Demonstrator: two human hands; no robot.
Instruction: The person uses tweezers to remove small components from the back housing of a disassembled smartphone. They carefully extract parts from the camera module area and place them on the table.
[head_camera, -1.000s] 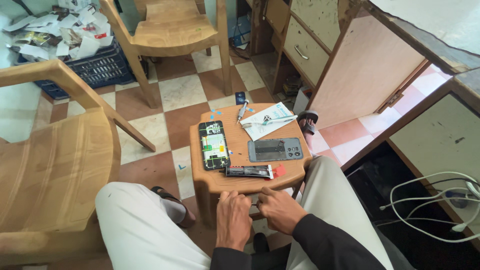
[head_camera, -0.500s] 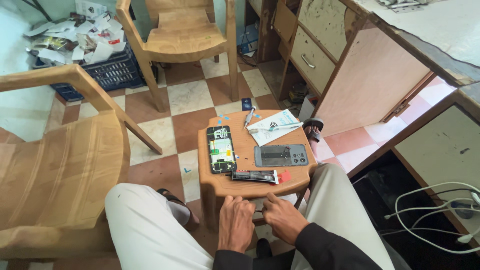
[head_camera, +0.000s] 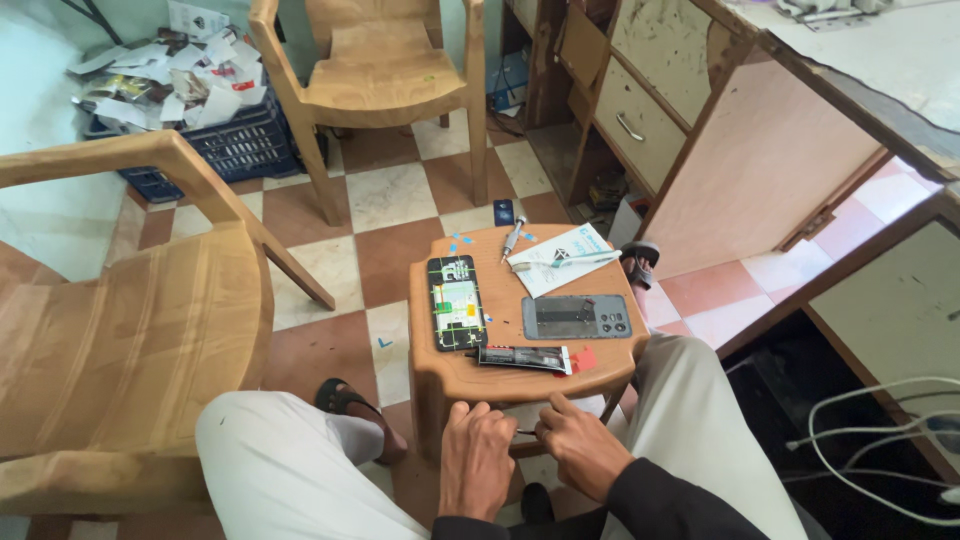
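The person sits with knees apart at a small brown plastic stool (head_camera: 440, 372) that serves as a workbench, and both hands hang just below its near edge. The left hand (head_camera: 476, 459) is curled, knuckles up, and the right hand (head_camera: 578, 448) pinches toward it; between them runs a thin dark sliver (head_camera: 526, 432), too small to say whether it is a tool or a part, and I cannot tell which hand truly grips it. On the stool's top the work looks well under way: an opened phone (head_camera: 457, 302) lies toward the left edge with its green board and battery bared, and its grey back cover (head_camera: 577, 316) lies separately just to the right, camera holes showing. Along the near edge rests a dark glue tube (head_camera: 523, 358) with a red cap, touching neither piece. At the far edge a small screwdriver (head_camera: 513, 239) leans across a white paper sheet (head_camera: 560, 258), with little blue scraps (head_camera: 458, 242) scattered near the far left corner. So the cover is off and the insides exposed; closing up is, by my reckoning, not yet done. A wooden-coloured chair (head_camera: 130, 330) stands at the person's left, a crate of papers (head_camera: 200, 120) beyond.
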